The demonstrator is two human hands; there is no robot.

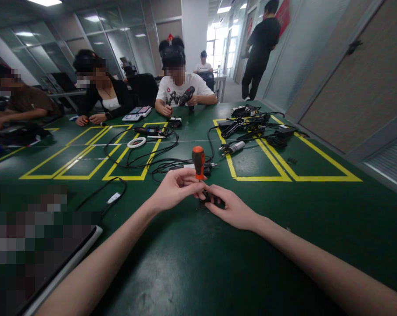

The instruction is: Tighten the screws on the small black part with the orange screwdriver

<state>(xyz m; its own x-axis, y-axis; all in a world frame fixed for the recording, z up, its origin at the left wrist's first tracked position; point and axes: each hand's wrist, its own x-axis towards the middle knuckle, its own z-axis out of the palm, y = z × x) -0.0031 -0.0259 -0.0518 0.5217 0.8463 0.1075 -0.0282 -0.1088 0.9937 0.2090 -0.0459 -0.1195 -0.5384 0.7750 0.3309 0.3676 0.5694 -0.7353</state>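
An orange and dark grey screwdriver (198, 161) stands upright in front of me, handle at the top. My left hand (180, 186) is closed, its fingers and thumb round the lower end of the screwdriver, just under the handle. A small black part (205, 196) sits beneath the screwdriver, close to the table. My right hand (230, 205) pinches this part from the right, thumb below and fingers above. Fingers cover most of the part, so its kind and the screwdriver's tip are hidden.
The green table (185, 272) carries yellow tape outlines. Black cables (172, 164), a white ring (136, 142) and a pile of black adapters (244, 127) lie beyond my hands. A blurred tablet-like device (70, 259) is at left. A person opposite holds a power drill (187, 95).
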